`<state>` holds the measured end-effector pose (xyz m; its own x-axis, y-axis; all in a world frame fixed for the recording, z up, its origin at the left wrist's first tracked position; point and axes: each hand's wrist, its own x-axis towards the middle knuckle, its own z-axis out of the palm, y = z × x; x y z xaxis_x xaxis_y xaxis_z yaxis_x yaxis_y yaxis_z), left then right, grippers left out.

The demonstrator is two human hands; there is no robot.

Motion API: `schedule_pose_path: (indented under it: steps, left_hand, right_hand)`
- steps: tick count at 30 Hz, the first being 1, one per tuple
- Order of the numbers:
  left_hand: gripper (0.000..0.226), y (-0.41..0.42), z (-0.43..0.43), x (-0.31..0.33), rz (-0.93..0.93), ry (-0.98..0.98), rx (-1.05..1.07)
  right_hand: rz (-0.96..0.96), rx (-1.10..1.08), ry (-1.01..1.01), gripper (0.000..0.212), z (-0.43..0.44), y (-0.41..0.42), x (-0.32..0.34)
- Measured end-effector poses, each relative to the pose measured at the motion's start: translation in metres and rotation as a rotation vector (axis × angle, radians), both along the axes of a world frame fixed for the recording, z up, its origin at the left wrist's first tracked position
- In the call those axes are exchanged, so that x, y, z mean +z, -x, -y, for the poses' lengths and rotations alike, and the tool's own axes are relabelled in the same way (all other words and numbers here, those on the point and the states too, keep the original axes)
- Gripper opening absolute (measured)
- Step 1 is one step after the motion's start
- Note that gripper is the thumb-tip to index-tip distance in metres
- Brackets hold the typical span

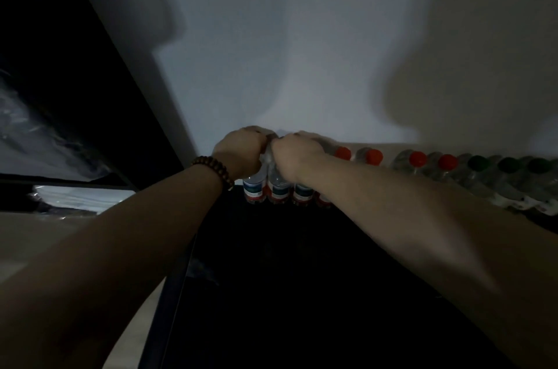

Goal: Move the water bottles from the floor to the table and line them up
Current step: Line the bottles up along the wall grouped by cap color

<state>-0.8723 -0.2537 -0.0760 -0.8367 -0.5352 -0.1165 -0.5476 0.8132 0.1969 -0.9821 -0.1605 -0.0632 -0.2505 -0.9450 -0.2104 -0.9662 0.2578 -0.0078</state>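
Several clear water bottles (277,187) with blue, white and red labels stand close together at the far edge of the dark table (302,278), against the wall. My left hand (238,154), with a bead bracelet on its wrist, grips the tops of the left bottles. My right hand (297,157) grips the tops of the bottles beside them. Both hands cover the caps. To the right runs a row of bottles with red caps (373,156), then bottles with dark green caps (508,165).
A pale wall (287,51) rises right behind the bottles. Left of the table lie crumpled clear plastic wrap (36,127) and a pale floor (45,242). The scene is dim and the table's near part is dark.
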Motion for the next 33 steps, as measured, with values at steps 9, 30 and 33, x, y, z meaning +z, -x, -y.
schedule_pose_path:
  steps: [9, 30, 33]
  left_hand:
    - [0.052, -0.016, -0.017, -0.011, -0.140, -0.002, 0.201]
    - [0.035, -0.031, -0.198, -0.144, -0.809, -0.247, 0.855]
    - [0.032, -0.031, -0.201, -0.178, -0.885, -0.223, 0.921]
  right_hand:
    - [-0.056, -0.009, 0.106, 0.045, -0.016, -0.001, -0.006]
    - [0.606, -0.324, 0.740, 0.018, -0.181, -0.006, -0.156]
    - [0.723, -0.430, 0.782, 0.020, -0.182, -0.015, -0.197]
